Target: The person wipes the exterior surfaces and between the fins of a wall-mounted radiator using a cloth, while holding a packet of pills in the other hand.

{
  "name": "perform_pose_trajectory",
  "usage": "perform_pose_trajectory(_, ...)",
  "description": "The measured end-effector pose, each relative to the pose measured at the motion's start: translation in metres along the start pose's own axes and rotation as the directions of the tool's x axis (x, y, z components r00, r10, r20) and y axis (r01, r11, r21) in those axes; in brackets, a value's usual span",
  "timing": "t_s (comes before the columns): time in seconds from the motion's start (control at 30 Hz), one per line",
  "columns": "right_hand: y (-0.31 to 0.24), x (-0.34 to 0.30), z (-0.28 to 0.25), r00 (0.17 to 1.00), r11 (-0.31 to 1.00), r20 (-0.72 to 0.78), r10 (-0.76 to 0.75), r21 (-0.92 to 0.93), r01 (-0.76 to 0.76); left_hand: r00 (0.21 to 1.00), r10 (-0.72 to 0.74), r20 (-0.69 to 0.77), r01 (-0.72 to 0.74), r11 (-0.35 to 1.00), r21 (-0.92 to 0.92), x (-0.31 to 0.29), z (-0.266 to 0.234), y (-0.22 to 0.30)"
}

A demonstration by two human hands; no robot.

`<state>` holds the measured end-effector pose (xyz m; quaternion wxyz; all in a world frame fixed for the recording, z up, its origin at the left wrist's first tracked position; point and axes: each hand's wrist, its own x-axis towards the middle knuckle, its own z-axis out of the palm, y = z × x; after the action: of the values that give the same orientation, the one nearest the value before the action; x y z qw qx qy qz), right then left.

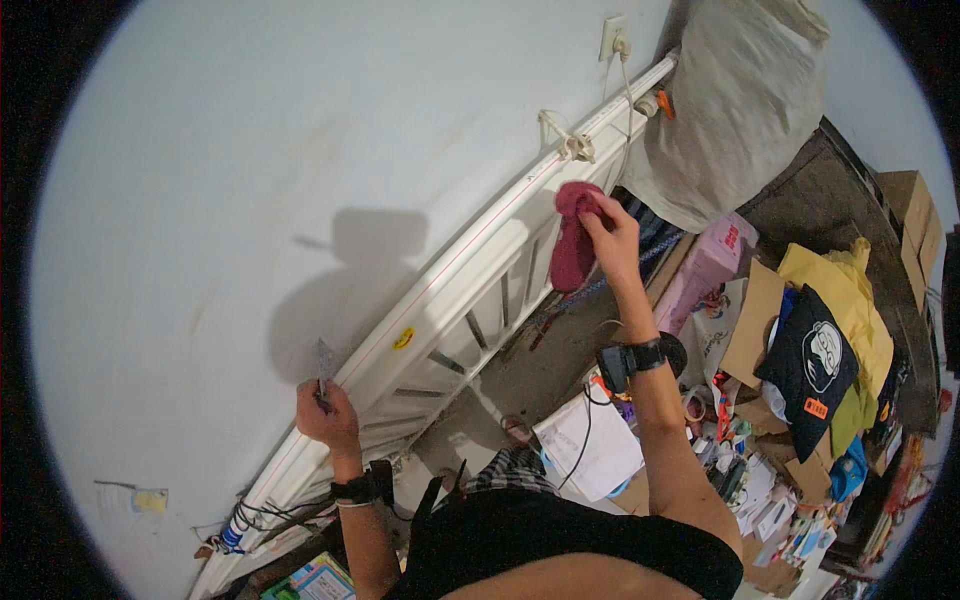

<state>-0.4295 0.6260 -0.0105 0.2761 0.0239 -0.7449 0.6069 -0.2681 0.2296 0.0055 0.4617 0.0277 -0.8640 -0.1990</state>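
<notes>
My left hand (328,418) is closed around a thin, grey blade-like tool (325,358). Its pointed end sticks up past the fist, against the wall; whether it is a knife or a scraper I cannot make out. My right hand (612,240) pinches a folded dark red cloth (573,250) by its upper part, and the rest hangs down. Both hands are over or beside a long white slatted panel (425,312), like a bed headboard, that runs along the wall. A small yellow sticker (403,338) marks the panel between my hands.
A cord is knotted (576,148) on the panel's top edge, below a wall socket (613,38). A big pale cloth bag (730,110) stands at the far right. Clutter lies on the right: a pink box (712,265), a black printed bag (812,370), papers (592,445). Dark cables (275,515) hang at lower left.
</notes>
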Motion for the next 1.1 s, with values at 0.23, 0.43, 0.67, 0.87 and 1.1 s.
perform_pose_trajectory(0.23,-0.021,0.02,0.091,0.955,0.706,0.01,-0.296,-0.671,0.225,0.999,-0.004,0.035,0.01,0.986,-0.169,0.004,-0.007,0.001)
perform_pose_trajectory(0.43,-0.07,-0.064,0.14,0.895,0.612,0.237,-0.378,-0.662,0.433,0.942,-0.241,0.234,0.328,0.817,-0.475,0.0,-0.036,-0.011)
perform_pose_trajectory(0.67,-0.166,-0.217,0.214,0.802,0.714,0.462,-0.379,-0.404,0.571,0.824,-0.551,0.133,0.407,0.413,-0.814,-0.002,-0.116,-0.027)
perform_pose_trajectory(0.87,-0.209,-0.295,0.258,0.654,0.696,0.608,-0.449,-0.221,0.683,0.786,-0.595,-0.17,0.24,0.546,-0.803,-0.014,-0.193,-0.101)
perform_pose_trajectory(1.1,-0.205,-0.249,0.229,0.535,0.677,0.705,-0.466,-0.105,0.729,0.453,-0.754,-0.476,0.063,0.56,-0.826,-0.05,-0.315,-0.142)
